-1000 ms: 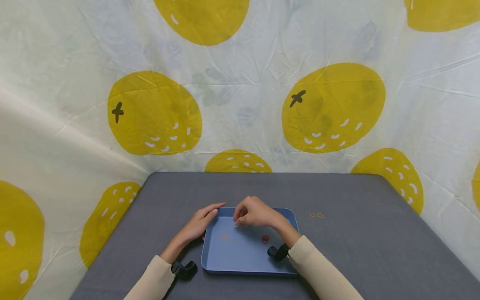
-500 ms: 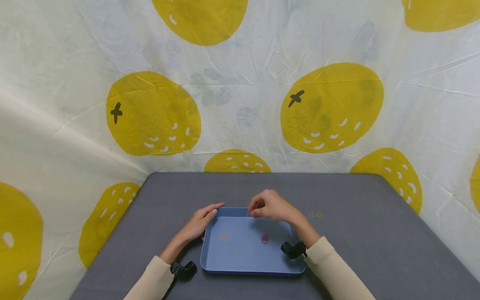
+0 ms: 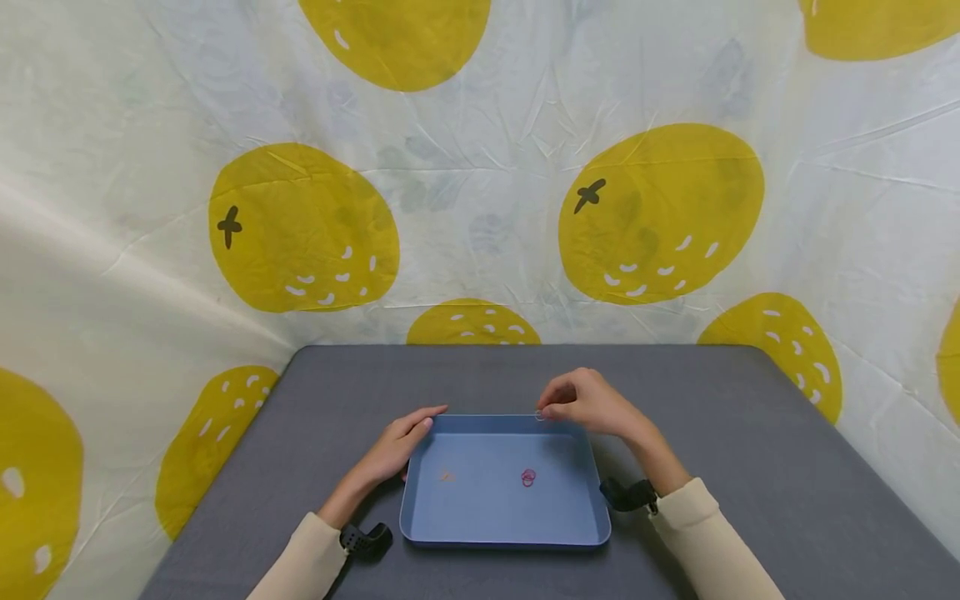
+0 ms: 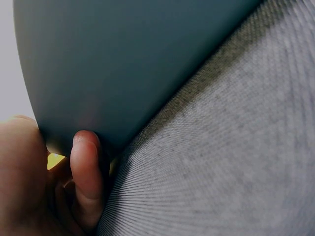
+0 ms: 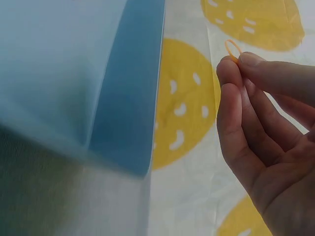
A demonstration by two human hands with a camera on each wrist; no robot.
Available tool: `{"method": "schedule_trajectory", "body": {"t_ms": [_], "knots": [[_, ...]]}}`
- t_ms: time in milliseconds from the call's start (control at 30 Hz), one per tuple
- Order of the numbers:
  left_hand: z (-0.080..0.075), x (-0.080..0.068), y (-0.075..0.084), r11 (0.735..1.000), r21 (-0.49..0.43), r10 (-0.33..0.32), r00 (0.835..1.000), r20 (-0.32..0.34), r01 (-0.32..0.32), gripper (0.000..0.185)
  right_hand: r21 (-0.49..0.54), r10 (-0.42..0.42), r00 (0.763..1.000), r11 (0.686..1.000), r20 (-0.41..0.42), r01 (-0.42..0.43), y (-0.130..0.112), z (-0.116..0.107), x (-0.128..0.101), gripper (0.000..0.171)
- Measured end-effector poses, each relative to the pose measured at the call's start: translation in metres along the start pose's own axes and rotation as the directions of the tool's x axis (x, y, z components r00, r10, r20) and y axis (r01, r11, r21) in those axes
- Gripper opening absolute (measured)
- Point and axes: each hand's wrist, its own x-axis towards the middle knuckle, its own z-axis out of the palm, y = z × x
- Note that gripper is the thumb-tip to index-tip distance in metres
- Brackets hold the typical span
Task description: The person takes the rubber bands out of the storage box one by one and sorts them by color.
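My left hand (image 3: 397, 446) holds the blue tray (image 3: 504, 533) at its far left corner, thumb at the rim. In the left wrist view a finger (image 4: 86, 164) touches the tray's outer wall. Over the far rim, towards the right, my right hand (image 3: 592, 404) pinches a small orange rubber band (image 5: 233, 50) between thumb and fingertip. Inside the tray lie a few pinkish-red bands (image 3: 528, 477) right of the middle. A little orange cluster (image 3: 447, 477), seemingly bands, sits to the left.
The tray stands on a grey cloth-covered table (image 3: 360, 379). A white curtain (image 3: 480, 233) with yellow fruit prints hangs behind and at the sides. Each wrist carries a black camera (image 3: 367, 542).
My right hand has moved right and away from me, from above the tray's middle to its far rim, carrying the band. It now covers the spot where two bands lay. My left hand stays put.
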Motion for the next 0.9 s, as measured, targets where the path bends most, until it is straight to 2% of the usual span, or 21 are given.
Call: {"method": "schedule_trajectory", "body": {"t_ms": [233,600,900], "knots": [[0.001,0.001,-0.002,1.0,0.016,-0.008,1.0,-0.006,0.008,0.044,-0.025,0.021,0.999,0.999,-0.05,-0.022,0.022,-0.017,-0.017,0.009],[-0.001,0.002,-0.003,1.0,0.019,0.001,1.0,0.006,-0.001,0.044,-0.016,0.14,0.983,0.99,-0.116,-0.142,0.05,-0.039,-0.044,0.011],[-0.001,0.001,-0.001,1.0,0.002,-0.002,1.0,-0.003,0.002,0.044,-0.049,0.164,0.977,0.984,-0.139,-0.172,0.074,-0.054,-0.057,0.012]]}}
